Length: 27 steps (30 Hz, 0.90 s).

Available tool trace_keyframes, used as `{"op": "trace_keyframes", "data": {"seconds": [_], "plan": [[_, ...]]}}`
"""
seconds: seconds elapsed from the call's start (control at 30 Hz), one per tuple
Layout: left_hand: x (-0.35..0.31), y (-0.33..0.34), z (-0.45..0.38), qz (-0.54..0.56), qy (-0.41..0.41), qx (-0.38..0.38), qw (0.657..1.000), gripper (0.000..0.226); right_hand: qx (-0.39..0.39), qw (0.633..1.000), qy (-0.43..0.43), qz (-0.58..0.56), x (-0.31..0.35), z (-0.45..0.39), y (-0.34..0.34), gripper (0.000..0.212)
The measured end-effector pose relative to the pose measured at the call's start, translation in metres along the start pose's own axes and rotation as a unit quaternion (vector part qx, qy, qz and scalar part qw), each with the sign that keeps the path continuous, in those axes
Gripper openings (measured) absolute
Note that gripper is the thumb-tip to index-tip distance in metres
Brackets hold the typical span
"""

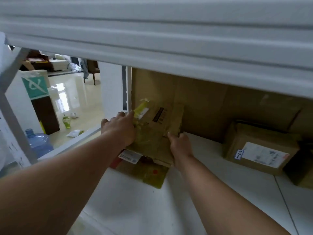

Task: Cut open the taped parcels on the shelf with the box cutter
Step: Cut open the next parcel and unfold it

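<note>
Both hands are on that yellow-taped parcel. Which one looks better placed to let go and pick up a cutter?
Probably the right hand. It only grips the near right edge of the yellow-taped parcel, while the left hand lies across its taped left side, steadying it. No cutter shows in this view.
</note>
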<state>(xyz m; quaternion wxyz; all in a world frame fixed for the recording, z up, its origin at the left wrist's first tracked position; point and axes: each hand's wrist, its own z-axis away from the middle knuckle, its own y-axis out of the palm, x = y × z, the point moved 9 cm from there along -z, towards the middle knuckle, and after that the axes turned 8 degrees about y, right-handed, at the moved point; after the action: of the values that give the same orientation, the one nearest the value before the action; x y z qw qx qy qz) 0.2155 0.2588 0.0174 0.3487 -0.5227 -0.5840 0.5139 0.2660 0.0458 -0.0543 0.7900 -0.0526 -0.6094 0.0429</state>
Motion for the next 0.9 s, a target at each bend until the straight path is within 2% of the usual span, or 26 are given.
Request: {"op": "trace_keyframes", "data": {"seconds": [0.07,0.13,0.2,0.33,0.4,0.5,0.57,0.6,0.63,0.73,0.9], "plan": [[-0.001,0.013,-0.006,-0.044,0.016,0.030,0.998,0.066,-0.011,1.000,0.005,0.013,0.001,-0.004,0.009,0.043],[0.001,0.029,-0.009,-0.044,0.041,0.046,0.997,0.053,-0.012,0.999,0.012,0.050,0.000,-0.007,0.018,0.056],[0.005,0.045,-0.009,-0.036,0.057,0.058,0.996,0.057,-0.015,0.996,0.004,0.093,0.002,-0.009,0.026,0.066],[0.019,0.064,-0.018,-0.051,0.061,0.072,0.994,0.059,-0.016,0.982,-0.033,0.183,0.008,-0.011,0.041,0.066],[0.022,0.073,-0.025,-0.035,0.066,0.093,0.993,0.057,-0.049,0.955,-0.048,0.288,0.009,-0.010,0.043,0.072],[0.020,0.086,-0.029,-0.011,0.073,0.111,0.991,0.059,-0.133,0.861,-0.162,0.464,0.025,0.000,0.043,0.074],[0.022,0.093,-0.030,-0.002,0.066,0.113,0.991,0.061,-0.111,0.814,-0.253,0.511,0.031,0.005,0.056,0.058],[0.023,0.095,-0.029,0.001,0.061,0.114,0.992,0.062,-0.084,0.798,-0.271,0.532,0.028,0.005,0.062,0.052],[0.024,0.098,-0.029,0.002,0.057,0.117,0.991,0.064,-0.054,0.787,-0.269,0.553,0.021,0.002,0.067,0.053],[0.021,0.101,-0.028,-0.021,0.062,0.122,0.990,0.075,0.017,0.769,-0.213,0.602,-0.003,-0.007,0.073,0.075],[0.016,0.107,-0.027,-0.034,0.059,0.139,0.988,0.080,0.055,0.759,-0.174,0.625,-0.017,-0.015,0.073,0.084]]}}
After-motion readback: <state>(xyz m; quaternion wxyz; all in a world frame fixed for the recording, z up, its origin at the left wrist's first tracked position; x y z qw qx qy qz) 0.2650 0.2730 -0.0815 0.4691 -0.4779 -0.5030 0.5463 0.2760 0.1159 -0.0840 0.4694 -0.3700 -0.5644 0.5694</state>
